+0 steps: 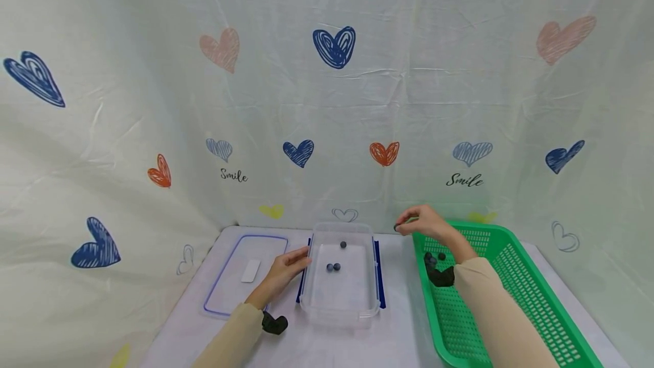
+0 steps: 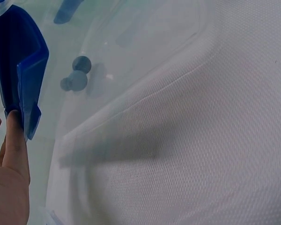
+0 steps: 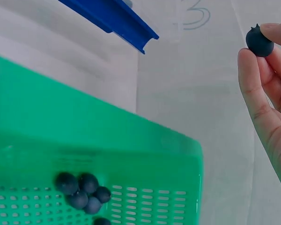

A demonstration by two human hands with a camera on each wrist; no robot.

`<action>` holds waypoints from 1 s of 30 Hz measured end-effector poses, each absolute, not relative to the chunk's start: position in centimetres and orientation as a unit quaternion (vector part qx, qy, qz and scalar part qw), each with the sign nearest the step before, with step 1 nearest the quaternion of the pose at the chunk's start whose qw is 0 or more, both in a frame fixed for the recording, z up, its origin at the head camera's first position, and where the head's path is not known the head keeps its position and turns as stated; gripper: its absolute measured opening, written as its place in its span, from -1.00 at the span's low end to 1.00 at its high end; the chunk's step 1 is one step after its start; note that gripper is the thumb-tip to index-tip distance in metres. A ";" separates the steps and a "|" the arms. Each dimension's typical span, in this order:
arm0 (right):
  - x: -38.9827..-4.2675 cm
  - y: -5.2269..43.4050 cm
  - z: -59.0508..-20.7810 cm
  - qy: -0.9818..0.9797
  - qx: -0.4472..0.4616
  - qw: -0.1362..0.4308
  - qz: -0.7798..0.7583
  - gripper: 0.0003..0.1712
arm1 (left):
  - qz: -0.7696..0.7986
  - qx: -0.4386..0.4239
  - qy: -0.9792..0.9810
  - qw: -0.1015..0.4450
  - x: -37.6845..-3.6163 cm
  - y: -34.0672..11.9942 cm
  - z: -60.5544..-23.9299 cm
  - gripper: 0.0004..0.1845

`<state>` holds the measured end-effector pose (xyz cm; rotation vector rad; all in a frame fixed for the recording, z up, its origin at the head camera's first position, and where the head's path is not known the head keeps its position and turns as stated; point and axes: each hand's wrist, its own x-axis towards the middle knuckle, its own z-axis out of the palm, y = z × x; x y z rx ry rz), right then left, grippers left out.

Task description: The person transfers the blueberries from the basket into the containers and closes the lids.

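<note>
My right hand (image 1: 420, 221) pinches a single blueberry (image 3: 259, 42) between thumb and fingertips, held up at the far left corner of the green basket (image 3: 168, 136). Several more blueberries (image 3: 78, 191) lie clustered in that basket. My left hand (image 1: 286, 270) rests its fingertips on the left side of a clear plastic container (image 1: 339, 294), by a blue side latch (image 2: 30, 79). Inside the container are 3 blueberries (image 1: 343, 245), two side by side and one farther back. The left fingers (image 2: 16, 145) look straight against the latch.
Left of the container lies a clear lid with a blue seal (image 1: 225, 274), a small white rectangle (image 1: 251, 271) within its outline. A second blue latch (image 1: 380, 277) hangs on the container's right side. Behind the white table (image 1: 398, 322) rises a curtain (image 1: 286, 101) printed with hearts.
</note>
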<state>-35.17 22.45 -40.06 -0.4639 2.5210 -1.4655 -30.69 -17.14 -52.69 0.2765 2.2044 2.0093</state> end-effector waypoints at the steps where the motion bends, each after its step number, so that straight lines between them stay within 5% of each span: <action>1: -35.2 22.3 -40.1 0.850 -0.157 0.095 -0.494 -0.75 | 0.668 0.092 0.735 0.074 -30.7 -17.2 -52.7 -0.34; 30: -36.5 17.4 -40.9 0.821 -0.208 0.114 -0.519 -0.77 | 0.676 0.094 0.728 0.065 -30.8 -17.1 -52.7 -0.38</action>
